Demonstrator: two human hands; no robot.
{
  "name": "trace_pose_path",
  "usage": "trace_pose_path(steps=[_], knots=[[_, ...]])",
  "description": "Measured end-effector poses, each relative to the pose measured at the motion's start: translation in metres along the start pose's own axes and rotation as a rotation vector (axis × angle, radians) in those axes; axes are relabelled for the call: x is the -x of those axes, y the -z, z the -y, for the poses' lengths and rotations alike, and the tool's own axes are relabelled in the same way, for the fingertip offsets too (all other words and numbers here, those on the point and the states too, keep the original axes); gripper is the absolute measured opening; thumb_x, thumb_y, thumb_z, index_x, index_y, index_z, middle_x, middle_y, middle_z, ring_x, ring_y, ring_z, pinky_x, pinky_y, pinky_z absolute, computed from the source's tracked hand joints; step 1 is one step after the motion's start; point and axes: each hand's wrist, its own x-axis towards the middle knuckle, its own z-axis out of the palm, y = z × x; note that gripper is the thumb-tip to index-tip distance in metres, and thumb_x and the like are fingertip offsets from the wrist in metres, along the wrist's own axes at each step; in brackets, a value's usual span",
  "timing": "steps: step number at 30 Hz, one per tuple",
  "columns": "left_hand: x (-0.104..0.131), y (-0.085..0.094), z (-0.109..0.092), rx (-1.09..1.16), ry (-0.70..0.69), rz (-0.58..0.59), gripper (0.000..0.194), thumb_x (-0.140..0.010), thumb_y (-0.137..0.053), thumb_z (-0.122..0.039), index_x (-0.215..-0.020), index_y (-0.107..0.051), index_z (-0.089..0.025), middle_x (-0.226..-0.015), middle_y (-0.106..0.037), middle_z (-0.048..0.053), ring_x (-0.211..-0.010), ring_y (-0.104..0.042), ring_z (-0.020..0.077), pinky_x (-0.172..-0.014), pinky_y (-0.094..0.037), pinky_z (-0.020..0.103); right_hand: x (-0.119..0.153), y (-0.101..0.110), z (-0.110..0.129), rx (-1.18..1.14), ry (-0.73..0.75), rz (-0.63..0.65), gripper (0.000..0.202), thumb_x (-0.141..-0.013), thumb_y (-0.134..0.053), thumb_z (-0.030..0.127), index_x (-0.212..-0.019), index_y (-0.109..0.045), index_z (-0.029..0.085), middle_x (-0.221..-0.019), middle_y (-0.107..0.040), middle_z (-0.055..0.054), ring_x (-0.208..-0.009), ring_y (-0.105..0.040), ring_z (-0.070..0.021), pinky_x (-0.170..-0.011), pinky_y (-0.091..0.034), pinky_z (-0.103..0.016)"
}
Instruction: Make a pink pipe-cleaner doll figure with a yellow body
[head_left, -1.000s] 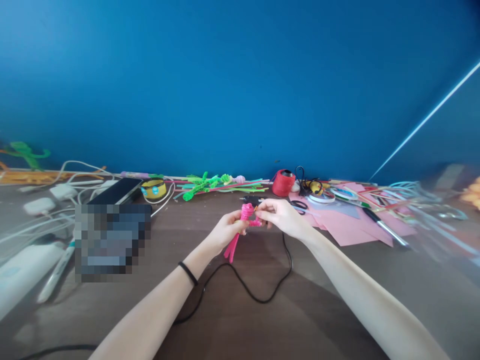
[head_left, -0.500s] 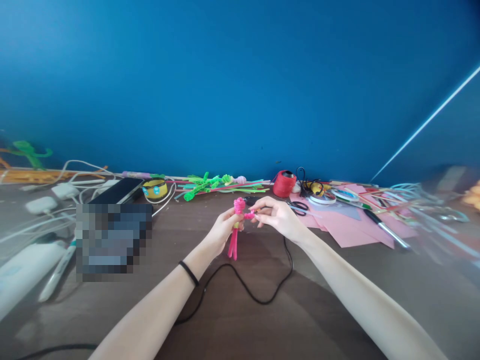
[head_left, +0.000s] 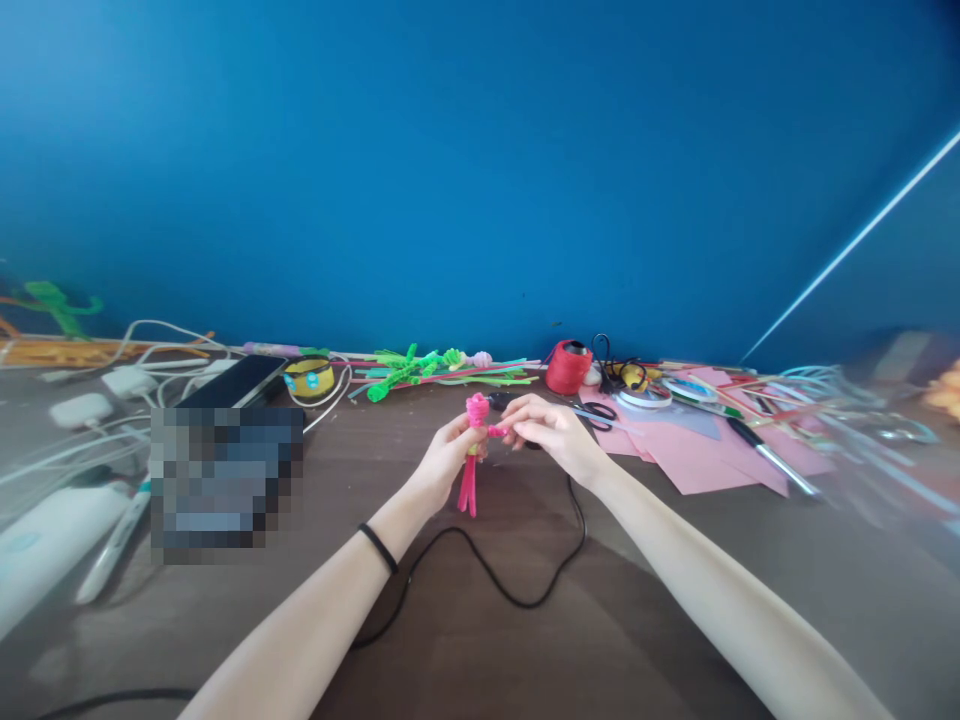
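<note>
Holding pink figure (head_left: 477,408) upright btwn 2 hands, above table (head_left: 465,645), approx. mid-view. L. hand (head_left: 450,455): thumb & fingers pinching figure's body below the coiled head; 2 pink legs hang down beneath the grip. R. hand (head_left: 551,432): thumb & index pinching outer end of the figure's 1 visible arm, which sticks out sideways; other R. fingers curled, partly hidden. Black band (head_left: 377,548) around L. wrist.

Black tool (head_left: 499,400) just behind R. fingertips, mostly covered; type can't tell. Black cord (head_left: 529,604) loops on table below hands. Scissors (head_left: 600,416) behind R. hand, nr. pink paper (head_left: 697,460). Red spool (head_left: 568,368) at back, nr. blue wall (head_left: 480,180); green stems (head_left: 405,374) L. of it. Yellow roll (head_left: 311,378) further L., beside white cable.
</note>
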Motion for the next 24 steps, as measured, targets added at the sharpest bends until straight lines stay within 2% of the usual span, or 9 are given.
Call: trace_pose_path(steps=[5,10,13,17,20,24], knots=[[0.0029,-0.0051,-0.0057,-0.076,-0.052,-0.034,0.021,-0.065,-0.061,-0.029,-0.079,-0.057,-0.015,-0.058,-0.048,-0.004,-0.054,-0.042,0.008,-0.058,-0.033,0.023,-0.0012,-0.0022,-0.0024,-0.032,-0.08,-0.051,0.018,-0.065,-0.067,0.03,-0.072,-0.065,0.014,-0.093,-0.054,-0.004,-0.064,-0.056,-0.01,-0.063,-0.048,-0.027],[0.0024,-0.004,-0.0045,-0.061,-0.068,-0.021,0.021,-0.066,-0.061,-0.029,-0.082,-0.056,-0.015,-0.057,-0.048,-0.004,-0.054,-0.042,0.008,-0.057,-0.033,0.023,-0.0025,-0.0025,-0.0041,-0.052,-0.12,-0.013,0.034,-0.062,-0.069,0.027,-0.092,-0.059,0.017,-0.085,-0.059,-0.003,-0.072,-0.058,-0.0126,-0.064,-0.047,-0.027],[0.0014,-0.0022,-0.0029,-0.043,-0.062,-0.007,0.018,-0.067,-0.061,-0.028,-0.079,-0.056,-0.016,-0.058,-0.048,-0.004,-0.054,-0.043,0.0081,-0.057,-0.034,0.022,-0.0027,-0.0008,-0.0058,0.014,-0.106,0.002,0.033,-0.063,-0.069,0.027,-0.091,-0.057,0.015,-0.081,-0.061,-0.004,-0.07,-0.059,-0.0133,-0.064,-0.048,-0.027],[0.0011,-0.0012,-0.0026,0.014,-0.053,0.003,0.015,-0.065,-0.062,-0.026,-0.074,-0.056,-0.015,-0.059,-0.048,-0.003,-0.054,-0.043,0.0074,-0.057,-0.035,0.022,-0.0009,0.0004,-0.0034,0.136,-0.048,0.038,0.022,-0.07,-0.063,0.031,-0.084,-0.059,0.014,-0.072,-0.062,-0.003,-0.064,-0.061,-0.0144,-0.062,-0.049,-0.028],[0.001,-0.0007,-0.0019,0.056,-0.03,0.026,0.014,-0.065,-0.062,-0.025,-0.073,-0.056,-0.015,-0.059,-0.049,-0.003,-0.053,-0.043,0.007,-0.057,-0.035,0.022,0.0015,0.0003,0.0008,0.245,0.025,0.034,0.017,-0.074,-0.059,0.029,-0.084,-0.059,0.015,-0.072,-0.063,-0.003,-0.063,-0.062,-0.0144,-0.062,-0.05,-0.027],[0.0002,0.0005,0.0,0.091,-0.004,0.058,0.01,-0.067,-0.059,-0.024,-0.069,-0.055,-0.015,-0.056,-0.05,-0.003,-0.052,-0.044,0.0073,-0.057,-0.035,0.023,0.0041,0.0018,0.0042,0.577,0.24,0.017,0.011,-0.081,-0.052,0.024,-0.084,-0.06,0.017,-0.076,-0.064,-0.004,-0.064,-0.061,-0.0137,-0.062,-0.049,-0.026]])
